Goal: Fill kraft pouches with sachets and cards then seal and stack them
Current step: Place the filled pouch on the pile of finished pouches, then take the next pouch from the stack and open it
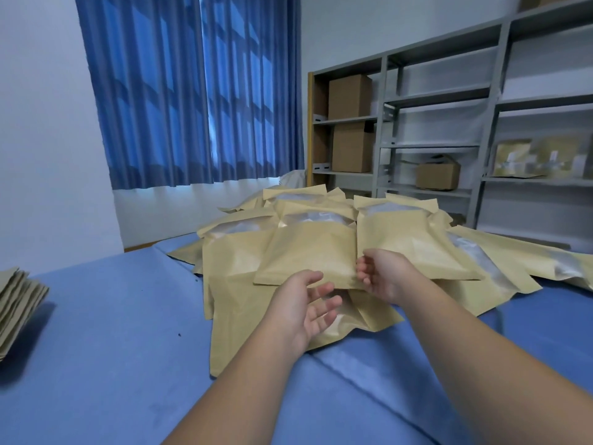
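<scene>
bench [112, 348] in blue cloth stretches beneath and beyond both hands, and a loose heap of kraft pouches [244, 316] lies spread just past the fingertips and off to the right of them. well away to the left of the left hand, at the bench edge, sits a flat stack of pouches [16, 303] that look unfilled. on top of the heap, directly ahead of both hands, rests a puffed pouch [308, 252], its window end away from the person and its near edge overhanging the ones below. a second filled pouch [414, 245] lies just beyond the right hand. the left hand [306, 308] is palm-up with fingers spread and holds nothing, just under that near edge. the right hand [382, 274] is loosely cupped, also holding nothing, at the pouch's lower right corner; whether it touches the paper i cannot tell. the pouch should be light, its kraft skin smooth enough to slide off its neighbours, its body soft and crushable over whatever is inside. it is best taken by both side edges near the bottom, or scooped from beneath, rather than squeezed across the middle or the window.
</scene>
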`<state>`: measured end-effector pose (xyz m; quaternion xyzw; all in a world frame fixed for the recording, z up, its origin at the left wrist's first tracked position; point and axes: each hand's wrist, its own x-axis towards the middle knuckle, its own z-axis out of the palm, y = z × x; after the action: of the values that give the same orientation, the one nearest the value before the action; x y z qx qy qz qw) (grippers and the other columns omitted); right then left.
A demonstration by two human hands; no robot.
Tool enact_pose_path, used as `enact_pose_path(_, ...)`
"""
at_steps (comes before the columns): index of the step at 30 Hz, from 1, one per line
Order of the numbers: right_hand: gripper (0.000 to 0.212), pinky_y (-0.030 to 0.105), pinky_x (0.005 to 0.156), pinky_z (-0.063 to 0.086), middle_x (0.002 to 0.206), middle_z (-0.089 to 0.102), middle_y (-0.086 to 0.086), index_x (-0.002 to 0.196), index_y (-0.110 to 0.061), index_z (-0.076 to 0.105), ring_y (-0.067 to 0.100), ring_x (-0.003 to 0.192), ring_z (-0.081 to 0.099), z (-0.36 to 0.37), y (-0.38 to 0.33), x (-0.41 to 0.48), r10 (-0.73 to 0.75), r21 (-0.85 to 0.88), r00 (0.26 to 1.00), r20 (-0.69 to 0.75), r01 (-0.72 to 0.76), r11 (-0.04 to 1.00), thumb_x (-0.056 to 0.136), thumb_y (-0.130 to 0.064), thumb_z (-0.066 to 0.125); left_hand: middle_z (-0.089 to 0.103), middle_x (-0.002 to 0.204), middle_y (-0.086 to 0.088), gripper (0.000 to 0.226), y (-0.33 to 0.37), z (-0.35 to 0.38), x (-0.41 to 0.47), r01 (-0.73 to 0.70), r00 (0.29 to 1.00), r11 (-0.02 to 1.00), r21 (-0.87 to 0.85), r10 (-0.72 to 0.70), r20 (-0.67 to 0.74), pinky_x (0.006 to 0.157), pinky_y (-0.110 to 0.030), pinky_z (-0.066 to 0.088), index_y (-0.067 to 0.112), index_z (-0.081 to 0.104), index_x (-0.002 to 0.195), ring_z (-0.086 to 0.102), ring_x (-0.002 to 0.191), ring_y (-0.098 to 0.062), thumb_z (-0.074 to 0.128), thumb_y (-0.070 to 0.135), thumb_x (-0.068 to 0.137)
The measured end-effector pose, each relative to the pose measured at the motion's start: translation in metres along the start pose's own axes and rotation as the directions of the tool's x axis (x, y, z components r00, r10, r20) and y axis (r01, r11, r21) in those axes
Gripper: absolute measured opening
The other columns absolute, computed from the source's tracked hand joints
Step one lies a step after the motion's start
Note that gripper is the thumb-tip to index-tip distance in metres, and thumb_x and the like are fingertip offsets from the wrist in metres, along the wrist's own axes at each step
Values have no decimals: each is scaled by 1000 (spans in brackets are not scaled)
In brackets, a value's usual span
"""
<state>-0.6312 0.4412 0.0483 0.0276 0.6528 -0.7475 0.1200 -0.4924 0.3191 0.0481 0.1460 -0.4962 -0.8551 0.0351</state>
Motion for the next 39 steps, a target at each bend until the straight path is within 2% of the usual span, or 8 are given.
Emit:
enact_pose_path(7,26,18,38,36,47,54,-2,74,-11,57,11,39,46,9,32,-23,-44,-47,998,39,45,998,95,-22,48,66,89,-6,10,-13,-11,-19,12,998,997,76,-7,-62,59,-29,50,11,61,98,67,72,-23,55,16,91)
enact_pose_path(13,26,21,40,37,49,52,-1,74,-9,59,12,41,45,36,46,-64,-85,-26,989,123,89,996,95,-23,51,67,87,-5,10,-3,-34,-55,-7,997,995,99,14,-72,58,-29,49,12,64,97,65,66,-20,58,16,89)
enact_pose_path(18,25,22,41,32,50,52,-2,78,-10,58,11,41,44,108,61,-112,-82,21,939,335,79,997,96,-24,49,66,77,-4,15,19,-94,-102,-77,979,995,60,87,-183,54,-28,45,10,64,101,62,57,-18,59,15,88)
enact_pose_path(22,27,21,43,32,55,56,-2,84,-10,58,11,42,50,183,83,-168,-37,44,821,570,15,999,98,-29,46,65,72,-2,14,44,-161,-158,-149,939,986,70,164,-302,53,-26,40,11,64,100,58,52,-16,56,17,90)
enact_pose_path(30,32,21,41,38,69,67,4,94,-7,61,18,51,62,312,136,-288,49,21,579,814,-113,993,98,-36,48,75,86,-6,21,85,-322,-319,-312,694,915,256,403,-597,48,-23,48,10,65,108,67,60,-18,55,20,93)
enact_pose_path(35,28,26,42,43,74,69,7,99,-4,64,21,56,62,356,164,-325,55,27,510,859,-152,988,95,-31,55,75,100,-3,25,86,-404,-387,-387,498,870,305,475,-726,67,-33,54,13,64,113,72,87,-23,51,27,97)
enact_pose_path(37,18,27,42,44,78,69,7,96,-6,65,21,59,61,371,167,-330,32,23,513,858,-100,995,95,-23,59,75,97,-1,22,81,-429,-395,-381,406,860,339,485,-775,64,-33,49,13,65,109,70,91,-23,55,27,95)
enact_pose_path(39,12,29,48,48,85,71,4,90,-14,67,20,67,64,388,168,-334,-19,-48,546,838,108,993,94,-23,60,72,94,-6,15,77,-447,-398,-407,329,843,353,495,-804,59,-30,47,10,64,99,65,81,-25,56,21,95)
